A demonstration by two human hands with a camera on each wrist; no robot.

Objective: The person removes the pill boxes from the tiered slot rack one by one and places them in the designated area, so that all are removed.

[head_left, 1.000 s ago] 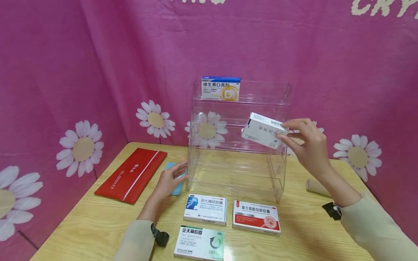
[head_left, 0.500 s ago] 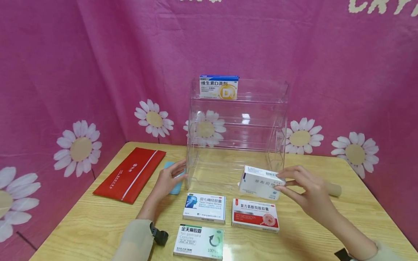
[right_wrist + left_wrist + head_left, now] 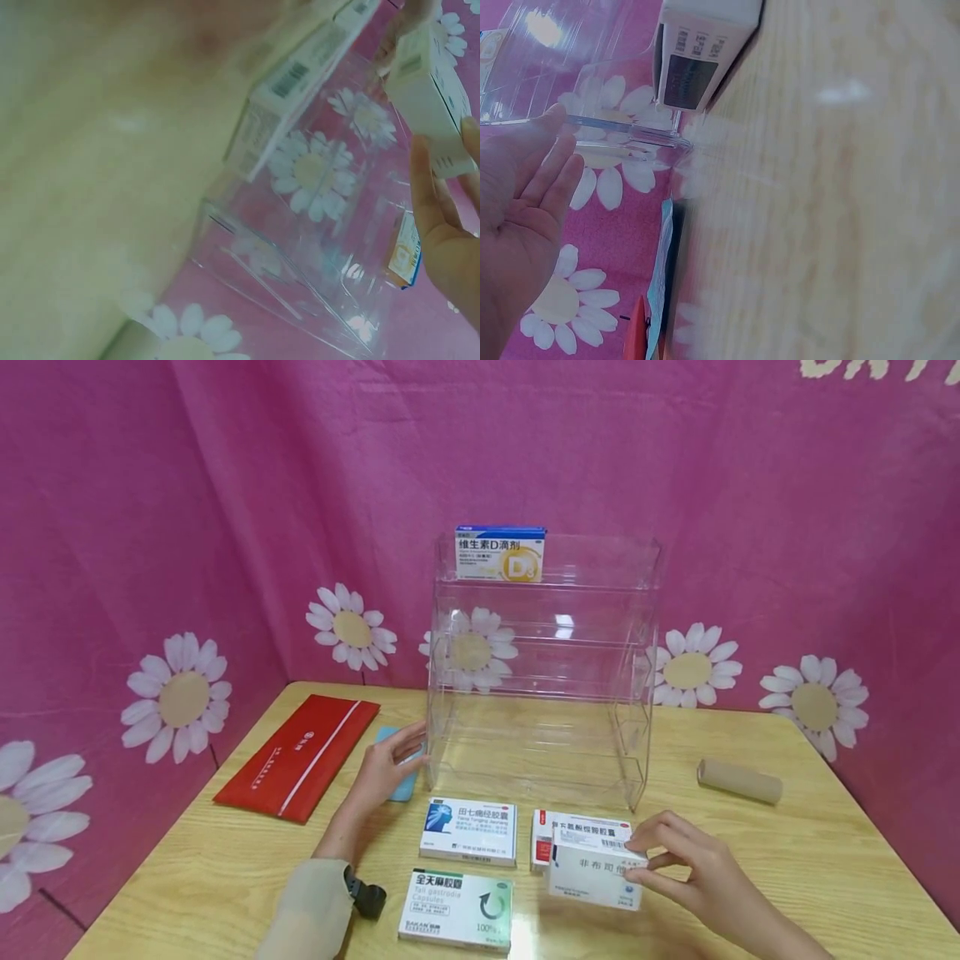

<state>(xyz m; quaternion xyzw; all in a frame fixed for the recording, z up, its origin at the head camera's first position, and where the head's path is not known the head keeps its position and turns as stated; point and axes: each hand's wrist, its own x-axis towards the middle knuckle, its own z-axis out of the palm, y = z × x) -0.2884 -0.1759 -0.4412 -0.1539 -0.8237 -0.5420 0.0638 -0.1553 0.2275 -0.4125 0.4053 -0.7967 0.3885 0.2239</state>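
Note:
My right hand (image 3: 693, 872) pinches a white medicine box (image 3: 596, 878) by its right end, thumb in front and fingers behind. That box hangs tilted, hiding part of a red-and-white capsule box (image 3: 542, 843). With straight fingers, my left hand (image 3: 386, 767) touches the left side of a clear acrylic tiered display rack (image 3: 543, 585); the left wrist view shows its fingers (image 3: 555, 172) against the rack's edge. A vitamin D drops box (image 3: 500, 556) stands upright on the top tier, at the left. A blue-and-white capsule box (image 3: 468, 833) and a green-and-white capsule box (image 3: 457, 910) lie flat in front.
A red pouch (image 3: 300, 756) lies at the left of the wooden table (image 3: 750, 735), with a light blue packet (image 3: 405, 787) partly behind my left hand. To the right lies a cardboard tube (image 3: 738, 781). A pink daisy-print cloth (image 3: 600, 443) hangs behind.
My right hand has brought the white medicine box down from in front of the rack's middle tiers to over the red-and-white box. My left hand stays at the rack's side.

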